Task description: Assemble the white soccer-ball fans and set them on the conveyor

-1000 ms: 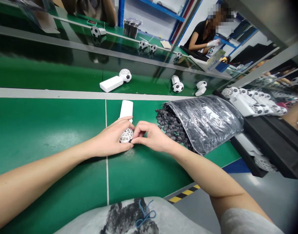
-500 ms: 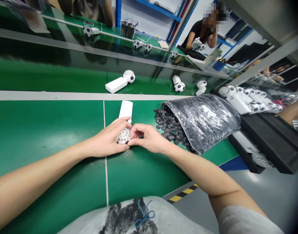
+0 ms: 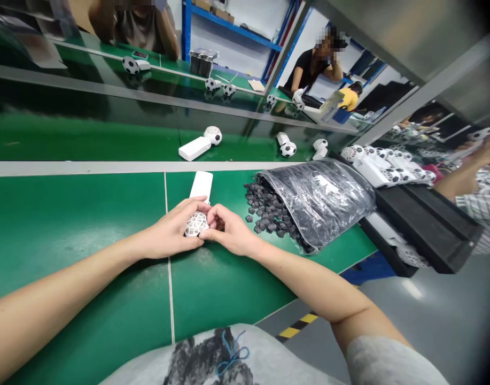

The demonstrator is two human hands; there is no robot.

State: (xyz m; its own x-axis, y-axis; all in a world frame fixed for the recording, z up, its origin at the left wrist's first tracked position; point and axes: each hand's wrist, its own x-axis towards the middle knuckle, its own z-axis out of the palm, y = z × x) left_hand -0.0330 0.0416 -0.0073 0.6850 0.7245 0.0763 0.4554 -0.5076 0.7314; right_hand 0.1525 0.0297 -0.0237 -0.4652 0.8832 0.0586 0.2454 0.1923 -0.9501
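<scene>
A white soccer-style ball with an open lattice surface [image 3: 195,224] is in my left hand [image 3: 176,227], whose fingers and thumb curl around it. A white rectangular body [image 3: 201,185] juts out beyond my fingers on the far side and looks joined to the ball, though the joint is covered. My right hand [image 3: 224,227] is pinched closed against the ball's right side; whatever its fingertips hold is hidden. To the right, small black pentagon pieces [image 3: 266,208] spill from the mouth of a clear plastic bag [image 3: 320,198] onto the green table [image 3: 88,214].
Beyond the pale ledge [image 3: 88,167] lies a white device with a ball [image 3: 194,148]; two more ball devices [image 3: 287,145] [image 3: 320,149] sit farther right. Black trays [image 3: 425,219] with several ball devices stand at the right. Co-workers sit across, and another person's arm [image 3: 465,166] reaches in at the right.
The camera view has shifted, so the bag, trays and far devices appear farther left. Both hands keep nearly the same grip at the ball, with only slight finger movement.
</scene>
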